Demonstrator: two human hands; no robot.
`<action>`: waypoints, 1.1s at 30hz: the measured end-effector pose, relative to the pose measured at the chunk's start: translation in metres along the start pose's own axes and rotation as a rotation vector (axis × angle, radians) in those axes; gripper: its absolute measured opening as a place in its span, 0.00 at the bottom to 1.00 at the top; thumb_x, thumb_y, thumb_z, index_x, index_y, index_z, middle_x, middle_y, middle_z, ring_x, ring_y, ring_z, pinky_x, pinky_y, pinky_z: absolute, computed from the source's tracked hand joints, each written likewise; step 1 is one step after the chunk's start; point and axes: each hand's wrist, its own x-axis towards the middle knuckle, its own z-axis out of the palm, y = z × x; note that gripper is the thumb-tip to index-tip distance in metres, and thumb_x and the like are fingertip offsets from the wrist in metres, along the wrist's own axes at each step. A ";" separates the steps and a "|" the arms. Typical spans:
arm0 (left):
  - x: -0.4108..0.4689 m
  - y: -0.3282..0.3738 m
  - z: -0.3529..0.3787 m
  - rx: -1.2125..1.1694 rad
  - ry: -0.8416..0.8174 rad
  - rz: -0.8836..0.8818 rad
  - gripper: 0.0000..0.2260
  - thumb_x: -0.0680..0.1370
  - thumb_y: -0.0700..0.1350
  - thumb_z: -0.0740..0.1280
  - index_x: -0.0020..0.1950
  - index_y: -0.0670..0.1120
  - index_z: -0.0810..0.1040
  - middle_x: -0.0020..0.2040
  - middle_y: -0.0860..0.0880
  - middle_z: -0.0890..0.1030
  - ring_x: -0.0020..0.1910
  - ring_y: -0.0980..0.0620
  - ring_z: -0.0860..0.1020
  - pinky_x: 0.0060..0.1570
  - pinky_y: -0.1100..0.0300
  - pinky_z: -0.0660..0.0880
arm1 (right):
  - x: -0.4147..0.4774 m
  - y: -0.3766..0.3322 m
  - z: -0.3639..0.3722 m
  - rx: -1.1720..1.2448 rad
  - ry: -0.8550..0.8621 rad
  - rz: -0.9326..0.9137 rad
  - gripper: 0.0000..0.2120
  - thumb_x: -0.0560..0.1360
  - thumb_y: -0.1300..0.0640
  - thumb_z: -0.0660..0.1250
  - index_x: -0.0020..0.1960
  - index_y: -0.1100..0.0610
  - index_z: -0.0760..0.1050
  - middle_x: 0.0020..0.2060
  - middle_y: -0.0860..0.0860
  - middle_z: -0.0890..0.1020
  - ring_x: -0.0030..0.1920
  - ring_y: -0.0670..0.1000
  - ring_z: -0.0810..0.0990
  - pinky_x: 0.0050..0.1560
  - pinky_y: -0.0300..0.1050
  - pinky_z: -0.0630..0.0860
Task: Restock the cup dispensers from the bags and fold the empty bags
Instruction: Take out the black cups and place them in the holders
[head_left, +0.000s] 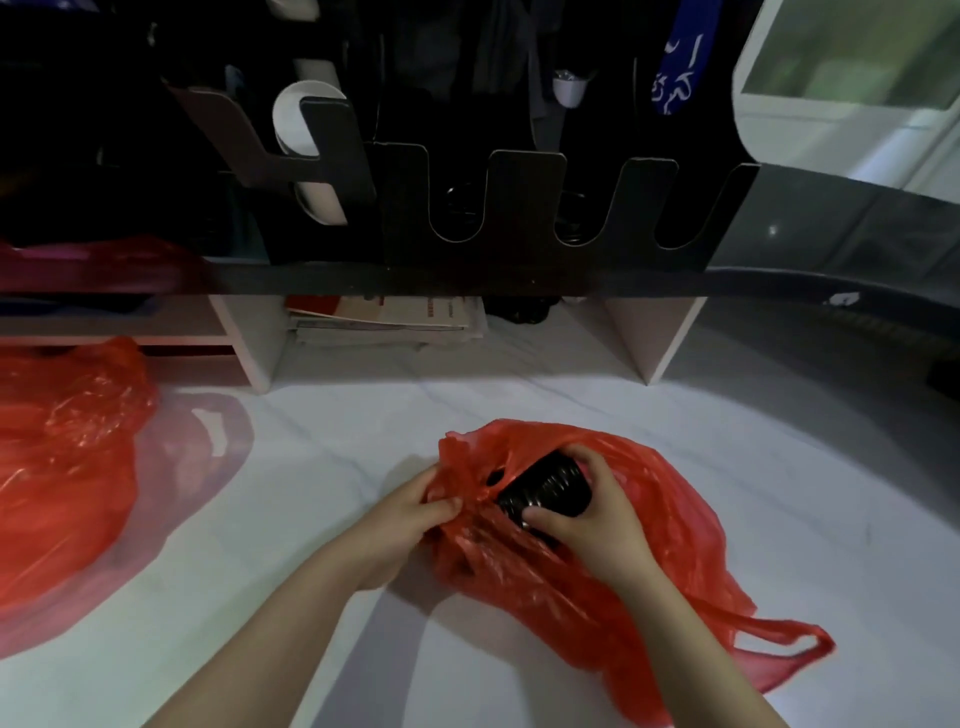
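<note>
My left hand (410, 512) pinches the red bag (649, 545) open. My right hand (587, 525) fingers (584, 456) wrap the black cups (545, 488) inside it. I should draw them out straight, without snagging plastic.

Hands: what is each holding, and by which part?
Left hand pinches the red bag at its bunched mouth. Right hand grips the stack of black cups around its side, at the bag's opening.

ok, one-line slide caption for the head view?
Left hand pinches the red bag open while the right hand grips a black cup stack inside it, below the dispenser.
</note>
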 end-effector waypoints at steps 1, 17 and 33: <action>-0.005 -0.001 -0.006 0.018 -0.011 0.011 0.18 0.78 0.34 0.63 0.64 0.50 0.74 0.56 0.47 0.82 0.55 0.49 0.80 0.51 0.59 0.77 | -0.001 0.001 0.000 0.003 0.011 -0.005 0.34 0.61 0.49 0.80 0.59 0.35 0.64 0.52 0.32 0.74 0.52 0.35 0.75 0.46 0.27 0.70; -0.015 -0.008 0.007 0.354 0.313 0.049 0.27 0.71 0.29 0.65 0.64 0.54 0.70 0.44 0.38 0.80 0.36 0.46 0.80 0.41 0.49 0.79 | -0.016 -0.002 0.016 -0.179 0.013 -0.126 0.28 0.72 0.58 0.67 0.70 0.44 0.66 0.61 0.44 0.69 0.61 0.43 0.69 0.56 0.38 0.64; -0.002 -0.004 0.025 0.466 0.298 0.111 0.25 0.71 0.33 0.68 0.64 0.54 0.72 0.43 0.48 0.80 0.40 0.47 0.82 0.45 0.48 0.81 | -0.016 -0.010 0.037 -0.536 0.060 0.005 0.55 0.61 0.32 0.67 0.75 0.46 0.39 0.74 0.50 0.42 0.73 0.56 0.47 0.73 0.62 0.48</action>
